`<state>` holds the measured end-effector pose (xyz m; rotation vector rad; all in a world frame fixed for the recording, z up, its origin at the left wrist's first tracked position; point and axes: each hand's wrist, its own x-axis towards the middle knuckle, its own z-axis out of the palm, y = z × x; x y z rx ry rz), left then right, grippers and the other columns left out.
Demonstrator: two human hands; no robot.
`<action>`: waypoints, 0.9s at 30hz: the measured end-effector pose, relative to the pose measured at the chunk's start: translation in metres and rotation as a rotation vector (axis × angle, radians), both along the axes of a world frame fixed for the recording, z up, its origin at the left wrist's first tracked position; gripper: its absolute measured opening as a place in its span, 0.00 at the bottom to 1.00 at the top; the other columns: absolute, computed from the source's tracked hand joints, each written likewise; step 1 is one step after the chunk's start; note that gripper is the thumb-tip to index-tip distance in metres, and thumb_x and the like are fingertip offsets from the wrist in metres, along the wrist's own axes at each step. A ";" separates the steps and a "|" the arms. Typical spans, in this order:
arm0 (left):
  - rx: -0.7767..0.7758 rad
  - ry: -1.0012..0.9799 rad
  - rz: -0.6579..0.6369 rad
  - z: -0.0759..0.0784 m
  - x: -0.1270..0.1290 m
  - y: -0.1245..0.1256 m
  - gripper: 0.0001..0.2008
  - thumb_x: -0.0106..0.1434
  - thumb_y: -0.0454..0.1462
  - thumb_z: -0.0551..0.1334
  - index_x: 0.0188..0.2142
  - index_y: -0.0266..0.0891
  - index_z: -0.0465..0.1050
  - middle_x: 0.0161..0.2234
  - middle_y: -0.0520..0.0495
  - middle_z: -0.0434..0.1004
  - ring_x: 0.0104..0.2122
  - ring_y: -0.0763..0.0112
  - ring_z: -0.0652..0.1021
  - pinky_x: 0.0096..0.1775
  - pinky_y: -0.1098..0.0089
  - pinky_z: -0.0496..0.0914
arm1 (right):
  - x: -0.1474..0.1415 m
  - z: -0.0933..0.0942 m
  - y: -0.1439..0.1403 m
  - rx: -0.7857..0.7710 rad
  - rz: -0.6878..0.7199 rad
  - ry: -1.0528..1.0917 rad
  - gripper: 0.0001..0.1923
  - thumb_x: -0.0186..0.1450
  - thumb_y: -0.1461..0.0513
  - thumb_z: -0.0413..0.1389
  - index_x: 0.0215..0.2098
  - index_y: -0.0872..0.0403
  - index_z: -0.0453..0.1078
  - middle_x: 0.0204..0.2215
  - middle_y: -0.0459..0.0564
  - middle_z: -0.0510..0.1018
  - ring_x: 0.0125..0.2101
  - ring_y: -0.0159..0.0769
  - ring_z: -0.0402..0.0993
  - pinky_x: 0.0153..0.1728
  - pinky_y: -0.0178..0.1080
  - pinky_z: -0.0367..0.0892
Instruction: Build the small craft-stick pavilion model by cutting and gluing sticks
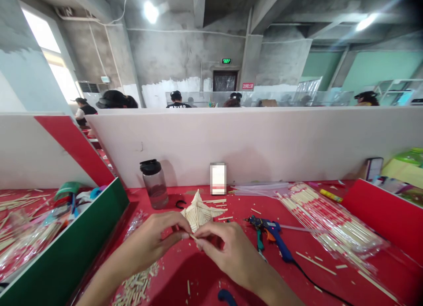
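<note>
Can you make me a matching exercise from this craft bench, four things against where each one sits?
Things:
1. glue gun
2. dark-lidded bottle
3. bagged sticks
4. short cut pieces

Places:
A. near edge, under the left hand
B. back, by the white partition
C. just right of the right hand
D. far right of the red tabletop

Pairs: 1-C, 2-B, 3-D, 4-A

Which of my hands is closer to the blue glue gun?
Right. The right hand lies just left of the blue glue gun; the left hand is farther left, beyond it.
</note>
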<state>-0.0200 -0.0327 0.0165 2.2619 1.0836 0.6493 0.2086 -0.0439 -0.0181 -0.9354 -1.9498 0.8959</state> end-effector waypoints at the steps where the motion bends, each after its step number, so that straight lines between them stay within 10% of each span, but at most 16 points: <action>1: 0.003 -0.012 0.004 0.000 0.002 0.000 0.07 0.70 0.36 0.58 0.41 0.44 0.76 0.38 0.51 0.81 0.38 0.71 0.79 0.41 0.72 0.70 | 0.001 -0.001 0.001 0.004 -0.009 0.004 0.07 0.67 0.64 0.59 0.40 0.49 0.80 0.35 0.44 0.86 0.34 0.32 0.81 0.36 0.31 0.69; 27: 0.152 0.018 0.044 -0.014 0.019 0.000 0.11 0.73 0.39 0.57 0.36 0.43 0.77 0.35 0.50 0.80 0.34 0.71 0.78 0.39 0.73 0.70 | 0.006 0.001 0.006 0.078 -0.081 -0.059 0.07 0.70 0.59 0.58 0.36 0.50 0.78 0.33 0.46 0.83 0.33 0.35 0.78 0.35 0.34 0.68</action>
